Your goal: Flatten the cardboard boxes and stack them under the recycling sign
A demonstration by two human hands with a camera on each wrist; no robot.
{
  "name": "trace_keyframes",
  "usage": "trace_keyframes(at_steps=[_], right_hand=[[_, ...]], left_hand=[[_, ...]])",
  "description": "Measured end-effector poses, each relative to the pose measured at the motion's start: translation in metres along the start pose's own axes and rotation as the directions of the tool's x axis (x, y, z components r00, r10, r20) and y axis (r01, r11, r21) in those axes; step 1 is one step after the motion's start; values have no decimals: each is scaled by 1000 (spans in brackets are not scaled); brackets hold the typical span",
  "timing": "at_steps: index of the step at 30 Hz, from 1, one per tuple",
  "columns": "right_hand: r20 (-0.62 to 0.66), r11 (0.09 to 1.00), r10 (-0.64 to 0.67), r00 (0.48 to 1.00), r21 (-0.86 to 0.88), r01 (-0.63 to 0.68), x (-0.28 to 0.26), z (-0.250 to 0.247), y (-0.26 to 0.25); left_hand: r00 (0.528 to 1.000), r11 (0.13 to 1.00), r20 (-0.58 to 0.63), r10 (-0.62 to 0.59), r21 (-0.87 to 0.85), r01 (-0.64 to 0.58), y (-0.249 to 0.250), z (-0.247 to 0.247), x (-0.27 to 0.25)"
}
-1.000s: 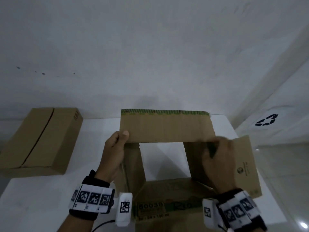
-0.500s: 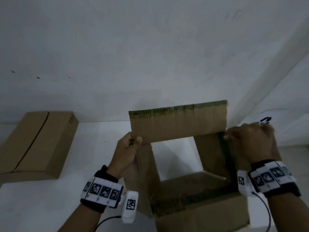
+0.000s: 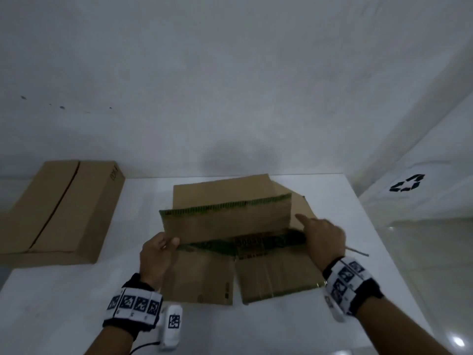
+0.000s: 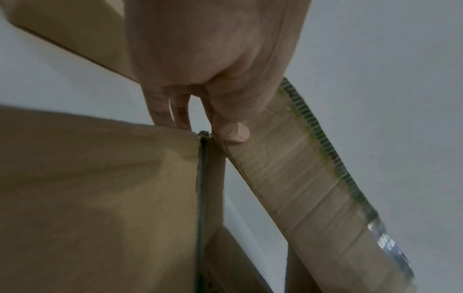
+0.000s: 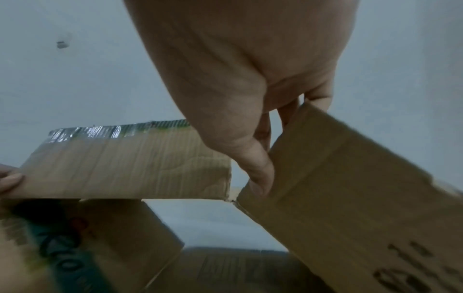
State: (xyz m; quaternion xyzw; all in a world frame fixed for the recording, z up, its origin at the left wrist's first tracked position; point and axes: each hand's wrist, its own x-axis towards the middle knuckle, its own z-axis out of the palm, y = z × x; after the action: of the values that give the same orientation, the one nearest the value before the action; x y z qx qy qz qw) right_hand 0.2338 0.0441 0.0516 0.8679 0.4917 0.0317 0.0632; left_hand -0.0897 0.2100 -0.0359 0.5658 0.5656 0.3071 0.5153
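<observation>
While the box is being collapsed, the scene is read from left to right.
Closed box [image 3: 61, 213]: left unflattened at the table's [image 3: 294, 329] left end, well apart from both hands.
Left hand [image 3: 156, 254]: the upright flap's [image 3: 227, 221] left corner is pinched between thumb and fingers.
Collapsing box [image 3: 276, 275]: laid almost flat at mid-table, its long axis running left to right between the hands.
Right hand [image 3: 322, 239]: the right end flap is gripped, thumb against fingers, forefinger extended.
Recycling sign [image 3: 407, 185]: seen beyond the table's right edge, nearer the right hand; a rightward carry is judged likely.
</observation>
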Motion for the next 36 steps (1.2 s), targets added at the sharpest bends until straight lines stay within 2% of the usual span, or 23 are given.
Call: trace_keyframes(at_steps=[2, 5, 8, 10, 11, 13, 14, 15, 18, 19, 21, 24, 26, 28, 31, 33, 36], right_hand=[[125, 998, -64, 990, 34, 61, -13, 39, -12], [221, 961, -49, 974, 276, -15, -31, 96, -30], [337, 922, -41, 941, 376, -94, -55, 134, -41], [412, 890, -59, 909, 435, -139, -70, 146, -42], [428, 887, -87, 900, 445, -126, -74, 152, -41], [465, 909, -167, 869, 415, -47, -77, 160, -39], [464, 914, -195, 864, 406, -12, -76, 162, -39], [460, 909, -192, 867, 416, -19, -74, 163, -41], [455, 904, -169, 874, 426, -47, -63, 159, -60], [476, 905, -187, 859, 425, -38, -58, 158, -70], [512, 916, -238, 825, 401, 15, -49, 156, -94], [488, 911, -319, 813, 395, 120, -39, 156, -129], [507, 915, -346, 790, 367, 166, -36, 158, -148], [511, 923, -338, 790, 343, 173, -31, 163, -168], [461, 929, -269, 846, 357, 101, -27, 171, -192], [433, 933, -244, 868, 348, 89, -28, 177, -197], [416, 935, -253, 873, 336, 111, -25, 179, -192]], left_hand=[[999, 999, 28, -40, 12, 40, -24, -14, -6], [983, 993, 151, -101, 76, 91, -68, -34, -14], [951, 957, 298, -79, 291, -11, -116, -52, -18], [899, 928, 432, -66, 357, -104, -125, -61, -25], [858, 914, 506, -87, 383, -133, -125, -64, -27], [766, 853, 616, -184, 488, -187, -123, -67, -26], [751, 827, 626, -210, 523, -205, -123, -67, -23], [773, 814, 599, -209, 545, -202, -122, -63, -20], [900, 776, 418, -121, 605, -177, -112, -40, -6], [911, 751, 398, -107, 633, -188, -108, -30, -1], [902, 674, 409, -136, 706, -219, -103, -10, 9], [887, 501, 410, -212, 825, -261, -100, 13, 23], [891, 444, 400, -216, 853, -275, -100, 18, 26], [897, 447, 389, -211, 854, -266, -104, 18, 29], [905, 462, 381, -189, 848, -261, -108, 16, 29], [908, 479, 378, -181, 840, -254, -108, 16, 30], [908, 486, 374, -188, 839, -245, -105, 16, 31]])
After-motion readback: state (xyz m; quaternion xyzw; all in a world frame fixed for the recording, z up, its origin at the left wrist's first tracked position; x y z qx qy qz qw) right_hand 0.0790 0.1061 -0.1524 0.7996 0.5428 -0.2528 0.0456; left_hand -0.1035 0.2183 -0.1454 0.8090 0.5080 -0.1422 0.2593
